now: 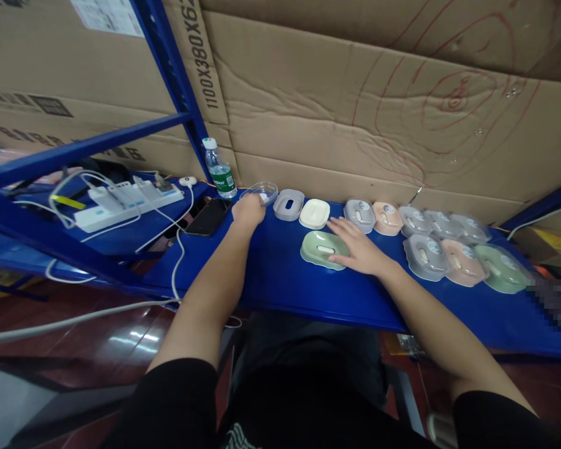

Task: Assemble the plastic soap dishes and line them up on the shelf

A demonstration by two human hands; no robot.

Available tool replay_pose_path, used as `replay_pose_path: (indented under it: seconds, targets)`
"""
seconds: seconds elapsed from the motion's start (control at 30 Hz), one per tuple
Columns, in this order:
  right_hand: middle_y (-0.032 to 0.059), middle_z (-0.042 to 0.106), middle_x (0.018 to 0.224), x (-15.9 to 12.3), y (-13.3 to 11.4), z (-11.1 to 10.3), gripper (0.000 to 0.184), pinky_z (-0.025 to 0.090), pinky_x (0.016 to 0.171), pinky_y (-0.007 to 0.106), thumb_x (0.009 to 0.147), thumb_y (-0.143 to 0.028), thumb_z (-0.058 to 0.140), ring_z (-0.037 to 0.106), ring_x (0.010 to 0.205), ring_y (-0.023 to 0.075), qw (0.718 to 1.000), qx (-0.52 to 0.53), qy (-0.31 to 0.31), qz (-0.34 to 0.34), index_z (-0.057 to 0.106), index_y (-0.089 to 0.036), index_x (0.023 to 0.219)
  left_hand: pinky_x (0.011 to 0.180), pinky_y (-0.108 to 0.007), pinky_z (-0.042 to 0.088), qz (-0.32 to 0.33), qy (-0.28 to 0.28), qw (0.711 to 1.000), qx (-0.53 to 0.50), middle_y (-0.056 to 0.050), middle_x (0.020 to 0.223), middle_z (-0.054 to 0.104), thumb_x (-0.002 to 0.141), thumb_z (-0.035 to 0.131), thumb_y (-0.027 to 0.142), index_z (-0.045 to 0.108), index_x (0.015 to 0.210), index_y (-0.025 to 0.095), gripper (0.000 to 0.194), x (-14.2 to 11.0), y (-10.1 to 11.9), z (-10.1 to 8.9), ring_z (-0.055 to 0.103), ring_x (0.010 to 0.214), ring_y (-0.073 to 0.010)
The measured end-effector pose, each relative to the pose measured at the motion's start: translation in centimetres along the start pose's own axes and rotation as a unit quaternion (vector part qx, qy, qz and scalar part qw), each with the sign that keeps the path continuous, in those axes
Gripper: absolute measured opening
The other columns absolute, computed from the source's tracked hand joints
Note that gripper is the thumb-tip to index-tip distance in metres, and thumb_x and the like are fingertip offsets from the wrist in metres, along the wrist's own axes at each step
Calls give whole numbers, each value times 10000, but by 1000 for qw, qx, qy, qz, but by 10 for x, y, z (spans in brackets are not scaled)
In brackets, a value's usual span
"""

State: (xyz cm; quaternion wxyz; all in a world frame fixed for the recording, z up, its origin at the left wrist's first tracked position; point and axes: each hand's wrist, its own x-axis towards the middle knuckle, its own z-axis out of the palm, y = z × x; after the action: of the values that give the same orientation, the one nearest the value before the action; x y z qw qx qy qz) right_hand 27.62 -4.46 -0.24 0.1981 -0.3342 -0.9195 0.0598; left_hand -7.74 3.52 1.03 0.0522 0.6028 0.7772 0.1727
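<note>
In the head view, my left hand reaches to a clear shallow dish at the back of the table. Its fingers are curled together, with a bit of white beside them; what they hold is hidden. My right hand rests at the right end of a light green oval container, fingers stretched out and thumb against its side. A white oblong piece lies in the slot on top of the green container. Behind it stand a grey part with an oval slot and a cream tray.
Several finished-looking containers in grey, peach and green stand to the right. On the left are a water bottle, a phone, a power strip and loose white cables. Cardboard walls the back.
</note>
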Motion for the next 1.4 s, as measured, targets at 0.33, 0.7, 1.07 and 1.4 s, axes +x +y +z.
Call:
replay_pose_path:
  seconds: [0.33,0.7,1.07,1.4]
  targets:
    - [115,382,1755,0,12,12,871,330,1291,699,983,-776,555,333,1622,432,999,8,-51,-10,387,-299,1692,980,-409,524,-48,49,990,-126,-103,1156,754,871,829,339,654,919,236,209,4,-2,-5,707,1156,-301]
    - [197,569,1597,1,19,6,917,481,1185,675,1006,-739,532,573,1446,411,986,55,140,70,259,-248,1730,643,-280,484,161,188,859,-449,-6,783,698,978,673,516,530,1049,249,312,-15,25,-10,658,670,-167]
    - [159,543,1629,-2,12,-7,1091,459,1214,658,827,-837,712,530,1489,422,992,-5,122,-6,365,-281,1698,557,-268,435,282,-207,813,-465,14,583,606,961,610,666,703,977,193,483,-56,70,22,543,533,-135]
    - [186,708,1342,-6,9,-8,1082,631,920,580,726,-930,716,728,1162,439,995,-60,12,78,589,-225,1538,973,-396,521,355,-104,916,-154,-94,1181,775,1004,578,536,735,1246,205,439,-67,70,23,707,1102,-270]
